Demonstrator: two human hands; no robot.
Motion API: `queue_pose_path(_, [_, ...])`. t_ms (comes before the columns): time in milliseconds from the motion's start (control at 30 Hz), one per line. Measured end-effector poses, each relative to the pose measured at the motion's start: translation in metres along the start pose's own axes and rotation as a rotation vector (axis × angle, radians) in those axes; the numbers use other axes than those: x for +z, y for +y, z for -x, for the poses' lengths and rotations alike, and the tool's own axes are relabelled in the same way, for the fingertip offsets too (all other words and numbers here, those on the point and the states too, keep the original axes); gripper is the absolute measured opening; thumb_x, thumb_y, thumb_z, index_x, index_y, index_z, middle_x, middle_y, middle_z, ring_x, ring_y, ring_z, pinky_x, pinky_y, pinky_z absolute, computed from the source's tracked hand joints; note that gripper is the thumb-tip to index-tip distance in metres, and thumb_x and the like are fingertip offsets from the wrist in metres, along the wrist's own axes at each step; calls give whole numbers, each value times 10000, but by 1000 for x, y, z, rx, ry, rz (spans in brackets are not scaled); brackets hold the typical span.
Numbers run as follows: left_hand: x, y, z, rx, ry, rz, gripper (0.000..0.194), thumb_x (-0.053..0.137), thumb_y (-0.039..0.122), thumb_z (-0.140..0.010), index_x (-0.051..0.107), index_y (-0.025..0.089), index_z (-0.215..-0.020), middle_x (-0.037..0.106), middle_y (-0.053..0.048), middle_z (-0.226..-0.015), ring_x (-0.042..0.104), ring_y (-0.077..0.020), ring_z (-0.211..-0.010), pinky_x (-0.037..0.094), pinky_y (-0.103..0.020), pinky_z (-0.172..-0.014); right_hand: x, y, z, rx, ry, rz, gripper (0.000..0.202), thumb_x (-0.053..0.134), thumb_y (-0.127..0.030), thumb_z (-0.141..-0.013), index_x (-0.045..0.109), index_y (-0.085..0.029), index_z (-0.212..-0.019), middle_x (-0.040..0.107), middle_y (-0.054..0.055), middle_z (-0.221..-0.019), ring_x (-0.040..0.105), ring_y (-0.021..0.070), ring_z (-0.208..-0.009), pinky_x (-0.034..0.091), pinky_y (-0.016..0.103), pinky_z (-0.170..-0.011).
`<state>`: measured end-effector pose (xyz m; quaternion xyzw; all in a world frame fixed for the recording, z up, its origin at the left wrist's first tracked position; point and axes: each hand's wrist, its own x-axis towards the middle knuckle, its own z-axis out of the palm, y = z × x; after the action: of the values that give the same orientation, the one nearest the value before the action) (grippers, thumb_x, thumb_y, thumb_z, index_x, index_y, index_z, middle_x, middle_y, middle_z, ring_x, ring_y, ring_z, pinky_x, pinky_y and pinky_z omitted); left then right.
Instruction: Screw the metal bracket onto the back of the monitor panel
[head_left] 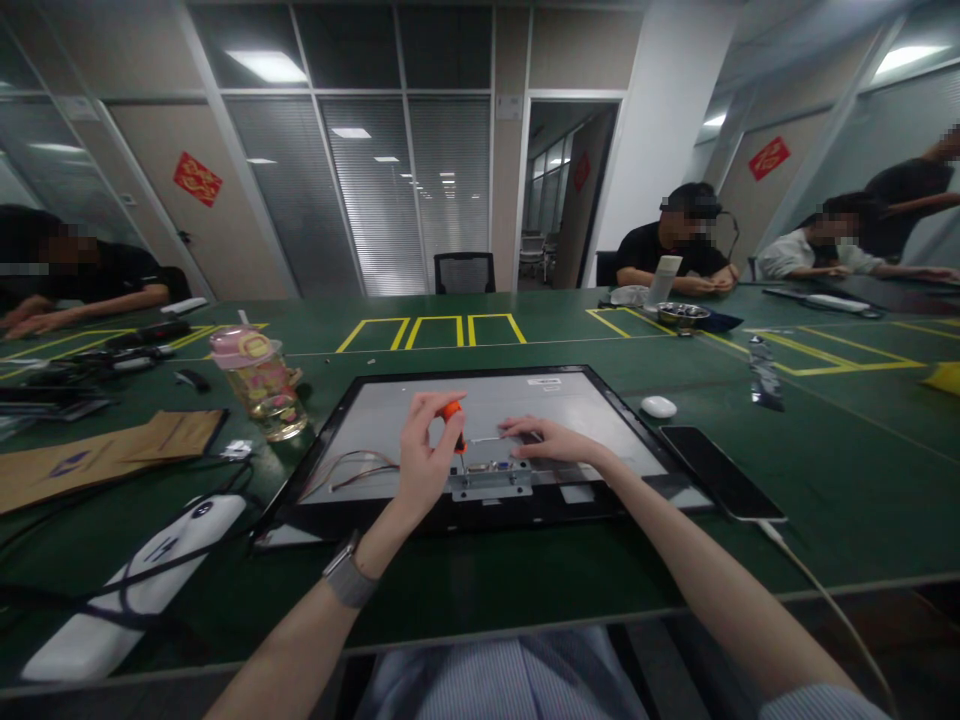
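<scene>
An orange-handled screwdriver point(454, 410) is pinched between the thumb and fingers of the left hand point(426, 450). Its grip is partly covered by them, and its shaft is pointed down at a metal bracket point(491, 490) near the front edge of a flat display panel point(390, 405). The tip is too small for its contact to be made out. The fingers of the right hand point(551, 442) are loosely spread just beside the bracket, over the panel; the undersides of the fingertips are hidden. Part of the panel is covered by both hands, and thin wires point(360, 472) are partly hidden behind the left one. The panel is laid flat on the green desk point(480, 585). To its left, some pale liquid is held in the lower part of a clear bottle point(262, 385) with a pink lid. A brown paper bag point(112, 452) is cut off by the left border; its contents cannot be seen. Farther back on the right, small items are held in a metal bowl point(682, 322), too small to be identified. A phone point(720, 472) is placed just beside the panel's right edge, with a cable plugged in.
</scene>
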<state>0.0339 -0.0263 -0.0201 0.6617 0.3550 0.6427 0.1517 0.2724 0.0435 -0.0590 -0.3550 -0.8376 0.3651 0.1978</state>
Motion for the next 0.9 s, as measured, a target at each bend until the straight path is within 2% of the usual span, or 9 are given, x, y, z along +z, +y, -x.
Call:
queue_pose_path(100, [-1,0,0,-1,-19,6,225,516,291,-879,655,210,-1037,594,-54,-931,556,-157,-842,446,-287,-793,0,-1,0,-6,4,1,518,619,-593,-770,634,-239,-1147,487,63,-1374,407,270,-1281,247,442,-1103])
queue_pose_path(267, [-1,1,1,-81,-60,83,306,384,289,-942,596,207,-1146,637,-78,-1052,594,-174,-929,437,-321,-856,0,0,0,-9,0,4,521,617,-592,-772,626,-246,-1161,482,55,-1377,389,270,-1295,245,442,-1106])
queue_pose_path(500, [0,1,0,17,-13,4,199,563,273,-856,652,217,-1025,562,-37,-901,532,-146,-813,439,-284,-779,-1,-6,2,25,1,15,523,612,-598,-773,632,-239,-1152,476,63,-1384,379,282,-1300,206,469,-1116])
queue_pose_path(700, [-2,0,1,-68,-54,73,297,388,275,-938,607,213,-1129,633,-66,-1045,585,-174,-939,428,-317,-871,-1,-4,2,5,-6,9,512,613,-582,-781,628,-240,-1161,476,58,-1385,382,276,-1299,232,450,-1111])
queue_pose_path(800, [-2,0,1,-98,-55,91,299,400,291,-934,598,208,-1141,648,-70,-1047,600,-180,-940,437,-315,-861,-1,-4,1,6,-10,8,520,611,-595,-775,628,-250,-1164,477,52,-1382,371,281,-1306,239,454,-1109])
queue_pose_path(900, [-1,1,1,-67,-48,55,266,467,295,-906,619,201,-1102,631,-64,-966,584,-175,-904,443,-295,-818,-1,-5,1,10,-14,7,524,609,-599,-775,627,-250,-1165,468,54,-1390,375,281,-1303,248,457,-1104])
